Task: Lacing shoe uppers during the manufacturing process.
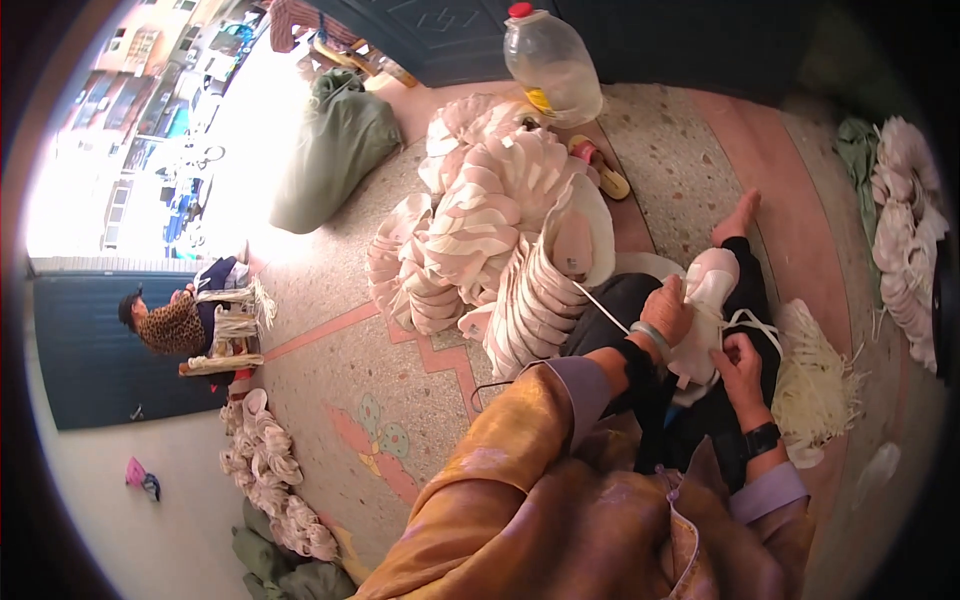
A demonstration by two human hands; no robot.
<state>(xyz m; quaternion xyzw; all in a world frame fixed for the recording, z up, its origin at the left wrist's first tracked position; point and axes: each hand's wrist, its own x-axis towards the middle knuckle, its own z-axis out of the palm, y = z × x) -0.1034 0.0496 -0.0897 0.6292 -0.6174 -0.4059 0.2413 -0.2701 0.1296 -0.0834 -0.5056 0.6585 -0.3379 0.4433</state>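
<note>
Gripping the pale shoe [714, 285] by its left edge, my L hand [668, 312] looks clamped on, prob. to keep it steady. R hand [742, 365] sits close by but apart from L, fingers bent in against the shoe's right side; from my end I can't tell if they pinch the shoe itself or a lace [765, 326], which loops out right. Shoe lies between the hands over dark trousers [755, 285], toe pointing far; the legs prob. serve as a bench. A thin strand [604, 309] runs from near L hand left twd the big heap [470, 230], fairly straight, so maybe under some pull.

Heap sits far left of the shoe, pieces nested in curved rows, prob. to save space & let each lift off singly. Lace bundle [815, 365] lies just right of R hand, I'd guess for easy reach. Jug [560, 80] & slipper [600, 170] are at the heap's far right side; a bare foot [740, 218] is stretched out to the right, so slipper's likely off for comfort. Sack [340, 155] is far left, well apart, prob. to leave room round the heap.
</note>
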